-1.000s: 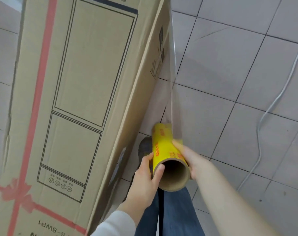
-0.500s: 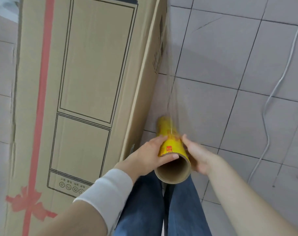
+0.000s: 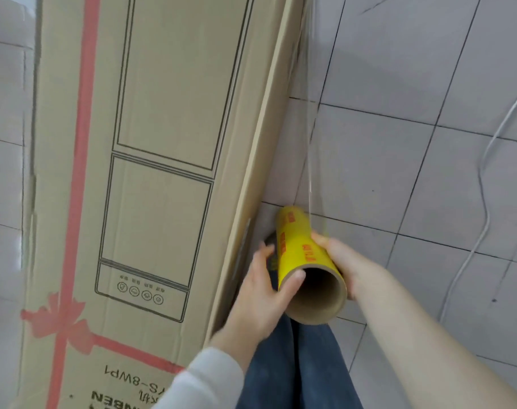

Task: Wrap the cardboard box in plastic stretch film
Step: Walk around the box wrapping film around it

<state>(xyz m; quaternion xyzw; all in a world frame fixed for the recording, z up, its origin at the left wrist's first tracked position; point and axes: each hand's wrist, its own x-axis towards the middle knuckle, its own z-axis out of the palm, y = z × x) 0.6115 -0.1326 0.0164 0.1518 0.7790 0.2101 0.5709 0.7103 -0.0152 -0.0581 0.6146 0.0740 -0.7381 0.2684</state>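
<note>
A tall cardboard box (image 3: 168,143) with a red ribbon print and a black line drawing fills the left of the view. Beside its right edge I hold a yellow roll of stretch film (image 3: 301,252) on a brown cardboard core, its open end facing me. My left hand (image 3: 260,293) grips the roll's left side, thumb on the core's rim. My right hand (image 3: 342,264) grips its right side. A clear sheet of film (image 3: 310,137) runs from the roll up along the box's right edge.
Grey floor tiles (image 3: 399,172) spread out to the right. A white cable (image 3: 484,184) snakes across them at the far right. My legs in blue jeans (image 3: 295,364) stand below the roll, close to the box.
My left hand has shifted from over the top of the roll to its left side. The box appears closer and more upright in view; the roll stays beside its right edge.
</note>
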